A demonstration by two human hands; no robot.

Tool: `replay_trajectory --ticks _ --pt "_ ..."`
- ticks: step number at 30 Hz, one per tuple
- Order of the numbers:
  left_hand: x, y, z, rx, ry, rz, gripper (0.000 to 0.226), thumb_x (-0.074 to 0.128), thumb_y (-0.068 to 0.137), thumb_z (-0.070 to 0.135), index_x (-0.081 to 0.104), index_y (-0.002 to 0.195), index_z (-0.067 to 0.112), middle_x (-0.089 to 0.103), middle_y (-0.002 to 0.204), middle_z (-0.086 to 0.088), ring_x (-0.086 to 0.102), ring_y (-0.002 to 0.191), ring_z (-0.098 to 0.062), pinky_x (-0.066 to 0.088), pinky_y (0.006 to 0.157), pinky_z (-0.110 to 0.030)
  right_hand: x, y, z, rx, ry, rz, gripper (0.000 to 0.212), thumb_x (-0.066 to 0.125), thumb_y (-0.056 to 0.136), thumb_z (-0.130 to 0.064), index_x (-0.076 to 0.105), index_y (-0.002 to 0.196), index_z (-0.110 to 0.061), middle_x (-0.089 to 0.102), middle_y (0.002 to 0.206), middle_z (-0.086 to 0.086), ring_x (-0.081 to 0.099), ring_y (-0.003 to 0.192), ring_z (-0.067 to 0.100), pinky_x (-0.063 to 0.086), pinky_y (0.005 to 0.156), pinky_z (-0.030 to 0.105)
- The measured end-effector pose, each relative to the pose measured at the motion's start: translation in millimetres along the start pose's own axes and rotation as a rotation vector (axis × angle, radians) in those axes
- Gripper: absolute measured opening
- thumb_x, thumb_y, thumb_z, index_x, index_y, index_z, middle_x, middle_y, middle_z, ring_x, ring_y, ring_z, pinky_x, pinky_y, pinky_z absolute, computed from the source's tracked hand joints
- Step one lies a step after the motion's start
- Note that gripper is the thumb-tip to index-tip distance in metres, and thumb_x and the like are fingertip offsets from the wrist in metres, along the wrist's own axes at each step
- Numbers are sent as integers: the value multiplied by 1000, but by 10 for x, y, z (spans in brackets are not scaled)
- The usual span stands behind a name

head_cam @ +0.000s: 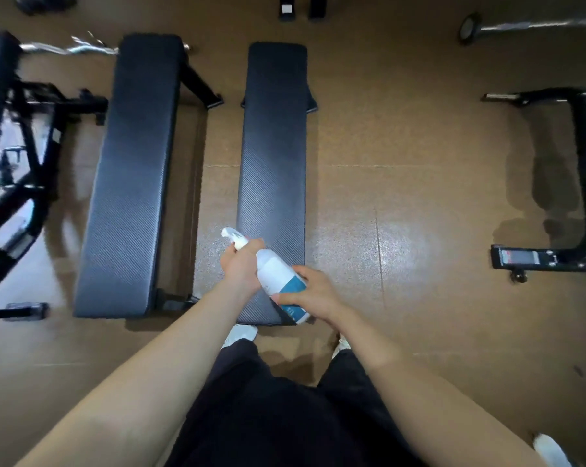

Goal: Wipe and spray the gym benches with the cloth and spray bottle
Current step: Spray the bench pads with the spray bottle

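Two flat black gym benches lie side by side on the brown floor, one on the left (129,170) and one straight ahead (274,146). I stand at the near end of the bench ahead. A white spray bottle (274,267) with a blue label is held tilted above that near end, its nozzle pointing up and left. My left hand (239,266) is wrapped around the bottle's neck by the trigger. My right hand (313,293) holds the lower body of the bottle. No cloth is in view.
A black metal rack frame (18,163) stands at the far left. Another black machine with a seat (584,170) is at the right, over a dark patch on the floor. A bar with a weight (470,26) lies at the top right. My feet sit below the bench end.
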State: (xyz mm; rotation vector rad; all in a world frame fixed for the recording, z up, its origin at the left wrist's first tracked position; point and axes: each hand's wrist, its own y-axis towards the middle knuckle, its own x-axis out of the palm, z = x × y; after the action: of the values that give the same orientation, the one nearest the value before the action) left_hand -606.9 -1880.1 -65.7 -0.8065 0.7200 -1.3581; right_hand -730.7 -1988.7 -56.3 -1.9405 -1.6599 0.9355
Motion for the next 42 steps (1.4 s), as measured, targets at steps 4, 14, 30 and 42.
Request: replay_trajectory --ticks 4,14,30,42 --pt "349 -329 -172 64 -79 61 37 76 86 11 59 120 11 66 98 -14 67 81 -26 56 66 -35 -550 -18 104 -86 -58 -112 66 89 69 -41 59 126 -29 65 114 -7 65 100 13 59 91 43" --pt "1055 -735 -238 155 -142 188 45 78 85 17 62 127 11 65 92 -9 65 76 -24 53 63 -33 -1410 -35 144 -189 -7 -233 61 92 67 -33 65 121 -28 68 106 -10 68 97 14 60 89 42" --pt "2082 250 578 217 -222 82 20 76 86 4 60 93 14 63 82 -6 61 70 -22 54 66 -34 -2139 1033 -610 -100 8 -196 50 87 77 -27 61 120 -28 68 108 -5 68 95 10 59 74 20" --pt "2779 1257 1897 196 -307 -4 21 78 83 3 61 90 16 64 83 -8 61 68 -21 55 67 -33 -2523 2211 -1837 -107 -49 -106 47 86 79 -27 59 118 -30 68 108 -6 68 100 15 57 74 19"
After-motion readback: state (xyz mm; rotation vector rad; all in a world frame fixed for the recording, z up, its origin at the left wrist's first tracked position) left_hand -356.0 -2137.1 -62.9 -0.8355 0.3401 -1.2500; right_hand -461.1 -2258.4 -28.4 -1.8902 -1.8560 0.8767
